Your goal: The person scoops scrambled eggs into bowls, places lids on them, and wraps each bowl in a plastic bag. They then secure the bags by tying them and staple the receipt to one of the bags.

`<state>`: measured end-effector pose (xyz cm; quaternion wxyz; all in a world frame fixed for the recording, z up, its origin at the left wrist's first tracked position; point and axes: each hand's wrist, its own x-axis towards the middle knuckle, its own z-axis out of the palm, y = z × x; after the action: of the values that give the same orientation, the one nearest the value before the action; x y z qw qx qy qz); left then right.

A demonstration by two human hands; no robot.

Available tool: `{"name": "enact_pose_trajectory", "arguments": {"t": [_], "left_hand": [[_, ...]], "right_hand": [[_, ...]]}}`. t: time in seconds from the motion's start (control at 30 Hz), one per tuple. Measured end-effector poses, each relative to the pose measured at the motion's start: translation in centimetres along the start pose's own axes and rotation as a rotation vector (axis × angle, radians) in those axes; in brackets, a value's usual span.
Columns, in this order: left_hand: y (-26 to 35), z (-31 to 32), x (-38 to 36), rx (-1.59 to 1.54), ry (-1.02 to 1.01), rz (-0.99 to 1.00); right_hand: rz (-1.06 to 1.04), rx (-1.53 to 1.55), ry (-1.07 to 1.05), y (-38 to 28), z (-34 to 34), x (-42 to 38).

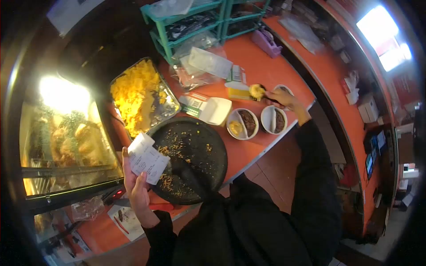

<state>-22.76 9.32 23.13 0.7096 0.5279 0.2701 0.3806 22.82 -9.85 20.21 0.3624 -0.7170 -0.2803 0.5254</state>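
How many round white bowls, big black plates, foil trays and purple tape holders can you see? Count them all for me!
White bowls: 3
Black plate: 1
Foil tray: 1
Purple tape holder: 1
Total: 6

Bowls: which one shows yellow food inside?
The bowl nearest the pan, with yellow food in one half. The middle bowl shows none; the right hand partly hides the third bowl.
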Motion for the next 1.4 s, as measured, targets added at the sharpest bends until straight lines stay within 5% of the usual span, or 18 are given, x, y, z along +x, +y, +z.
{"name": "enact_pose_trajectory", "arguments": {"t": [0.07,0.17,0.27,0.3,0.37,0.43,0.53,0.63,0.83,0.93,1.1,1.17,1.23,1.3,1.37,1.4], "left_hand": [[-0.3,2.1,0.6,0.001,-0.064,0.021],[0.3,6.7,1.4,0.020,-0.151,-0.048],[-1.1,9.3,0.3,0.018,-0.168,-0.064],[-1.4,10.3,-0.2,0.010,-0.160,-0.071],[-1.7,13.2,-0.6,0.014,-0.155,-0.066],[-2.2,15.1,-1.5,0.009,-0.145,-0.054],[-2.8,18.0,-2.6,0.049,-0.132,-0.013],[-3.6,21.2,-3.3,0.025,-0.031,-0.038],[-3.7,22.1,-5.1,0.012,0.111,-0.014],[-3.4,20.8,-5.1,0.084,0.180,0.037],[-2.5,20.6,-4.2,0.204,0.264,0.141],[-2.0,20.3,-4.0,0.204,0.300,0.156],[-2.0,19.9,-3.3,0.206,0.314,0.189],[-2.2,19.5,-2.8,0.137,0.336,0.187],[-2.6,19.3,-2.0,0.143,0.334,0.222],[-2.8,19.1,-1.7,0.134,0.343,0.201]], "right_hand": [[0.148,-0.112,0.262,4.7,-2.7,-3.4],[0.094,-0.174,0.418,12.3,-4.1,-4.9],[-0.103,-0.273,0.607,16.3,-1.1,-4.5],[-0.245,-0.730,0.703,16.5,0.0,-4.4],[-0.149,-1.027,0.665,15.8,1.4,-5.0],[-0.443,-1.287,0.778,17.6,2.2,-4.4],[-0.539,-1.276,0.802,18.1,2.5,-4.0],[-0.389,-0.924,0.630,16.5,-0.7,-4.4],[-0.391,-0.956,0.491,14.6,-2.2,-4.5],[-0.666,-0.768,0.529,12.5,-1.4,-2.0],[-0.358,-0.125,-0.218,2.8,6.8,5.9],[-0.474,-0.117,-0.358,2.1,11.9,13.9],[-0.363,0.046,-0.474,-2.0,15.2,16.4],[-0.550,-0.146,-0.428,-3.4,17.8,20.9],[-0.894,-0.651,0.013,-6.7,16.4,18.1],[-0.867,-0.514,-0.032,-8.1,14.7,16.0]]}}
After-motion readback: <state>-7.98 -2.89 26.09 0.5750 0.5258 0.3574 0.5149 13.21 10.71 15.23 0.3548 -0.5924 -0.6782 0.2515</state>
